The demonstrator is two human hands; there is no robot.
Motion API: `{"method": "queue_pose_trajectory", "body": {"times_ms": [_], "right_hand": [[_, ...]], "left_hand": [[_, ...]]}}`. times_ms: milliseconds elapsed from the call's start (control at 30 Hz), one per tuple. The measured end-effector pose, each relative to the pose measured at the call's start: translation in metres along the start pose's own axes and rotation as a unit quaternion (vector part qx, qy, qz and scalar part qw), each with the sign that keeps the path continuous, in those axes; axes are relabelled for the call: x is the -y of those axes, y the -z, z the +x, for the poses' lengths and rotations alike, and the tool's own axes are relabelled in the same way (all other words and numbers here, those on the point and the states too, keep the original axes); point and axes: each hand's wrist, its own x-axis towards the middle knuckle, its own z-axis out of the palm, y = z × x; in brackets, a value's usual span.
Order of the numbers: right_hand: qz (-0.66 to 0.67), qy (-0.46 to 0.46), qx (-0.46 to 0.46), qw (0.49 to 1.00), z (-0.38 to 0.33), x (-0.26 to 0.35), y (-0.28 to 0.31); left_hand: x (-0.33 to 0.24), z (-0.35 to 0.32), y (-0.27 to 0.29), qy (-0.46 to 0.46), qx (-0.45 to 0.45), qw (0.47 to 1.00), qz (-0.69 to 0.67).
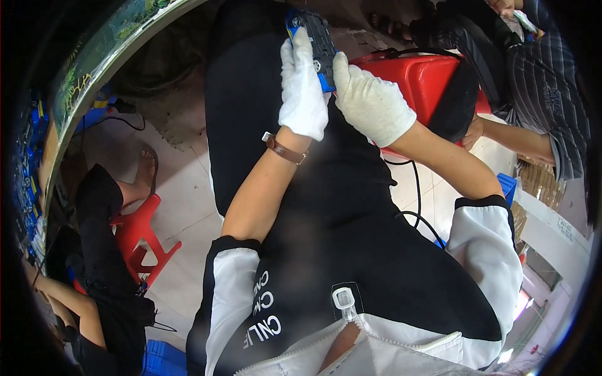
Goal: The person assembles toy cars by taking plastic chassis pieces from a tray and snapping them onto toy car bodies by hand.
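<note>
Held thing: a small blue and black device, far and centre in the view, above the person's black-clad lap.
Long axis: it runs near to far, tilted slightly left at the far end.
Left hand: in a white glove, wrapped along the left side of the device, fingers stretched up its length and closed on it; a brown strap watch sits on the wrist.
Right hand: in a white glove, curled against the right edge of the device, thumb touching it.
Nearer hand: both touch it; the left covers more of it.
Red case: just right of the hands, partly behind the right hand, a black strap over it.
Blue crate: right, past the right forearm, beside stacked brown cardboard.
Red stool: left, on the pale floor, by another seated person.
Lettering: white print on the black jacket front, near and centre.
Counter: its rim curves along the far left, with blue items at its edge.
</note>
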Motion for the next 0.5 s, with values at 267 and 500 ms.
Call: {"method": "queue_pose_trajectory", "body": {"times_ms": [267,500], "right_hand": [[0.468,-0.109,-0.144,0.865,-0.001,-0.03,0.033],[0.5,-0.241,-0.132,0.821,-0.003,-0.003,0.048]], "left_hand": [[-0.022,-0.002,0.008,0.036,0.187,0.964,-0.184],[-0.027,-0.018,-0.002,-0.04,0.147,0.984,-0.09]]}}
